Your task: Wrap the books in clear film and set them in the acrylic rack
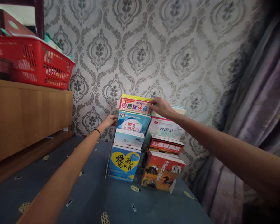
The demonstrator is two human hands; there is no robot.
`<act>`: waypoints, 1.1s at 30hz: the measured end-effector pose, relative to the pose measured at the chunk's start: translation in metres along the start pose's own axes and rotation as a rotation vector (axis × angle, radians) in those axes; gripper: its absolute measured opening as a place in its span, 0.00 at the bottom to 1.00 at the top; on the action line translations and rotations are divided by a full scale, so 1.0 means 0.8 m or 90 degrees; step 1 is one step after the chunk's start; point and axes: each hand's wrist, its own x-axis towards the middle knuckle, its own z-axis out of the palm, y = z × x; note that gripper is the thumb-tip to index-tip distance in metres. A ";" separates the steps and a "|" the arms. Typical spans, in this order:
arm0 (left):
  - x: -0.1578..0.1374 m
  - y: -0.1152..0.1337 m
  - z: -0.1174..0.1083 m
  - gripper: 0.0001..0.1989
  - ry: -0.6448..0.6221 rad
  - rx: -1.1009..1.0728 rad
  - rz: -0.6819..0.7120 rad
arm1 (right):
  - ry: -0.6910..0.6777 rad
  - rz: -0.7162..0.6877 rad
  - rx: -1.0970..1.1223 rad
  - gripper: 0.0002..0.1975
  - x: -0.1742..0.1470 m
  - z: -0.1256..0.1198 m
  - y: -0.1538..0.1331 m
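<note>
In the head view a tiered book rack point(142, 159) holds two columns of upright books. At the top of the left column, my right hand point(162, 107) pinches the upper right corner of a yellow-and-red picture book point(133, 106). My left hand point(110, 119) is closed at the left side of the column, its fingertips partly hidden by the books' edge. Below the picture book stand a teal book point(132, 123), a pale blue book point(128, 140) and a blue book with a yellow heart point(124, 165). The right column includes a pale book point(165, 128) and an orange book point(162, 171).
The rack stands on a dark blue patterned cloth point(88, 196) before a patterned wall point(140, 56). At left, a red plastic basket point(39, 60) sits on a wooden cabinet point(32, 118). A purplish-grey curtain point(242, 124) hangs at right.
</note>
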 end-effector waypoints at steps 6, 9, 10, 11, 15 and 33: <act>-0.002 -0.005 0.003 0.12 0.025 -0.030 0.015 | 0.022 0.035 0.022 0.17 0.005 0.004 0.001; -0.001 -0.006 0.006 0.13 0.040 -0.036 0.023 | 0.029 0.027 0.058 0.17 0.006 0.003 0.004; -0.001 -0.006 0.006 0.13 0.044 -0.037 0.026 | 0.034 0.025 0.071 0.16 0.006 0.003 0.004; -0.001 -0.006 0.007 0.13 0.046 -0.038 0.029 | 0.038 0.028 0.082 0.16 0.006 0.002 0.004; 0.001 -0.004 0.007 0.14 0.049 -0.040 0.049 | 0.059 0.079 0.118 0.14 0.006 0.000 0.004; -0.020 0.011 -0.011 0.20 -0.028 -0.013 -0.011 | 0.084 0.124 0.272 0.11 0.007 0.003 0.006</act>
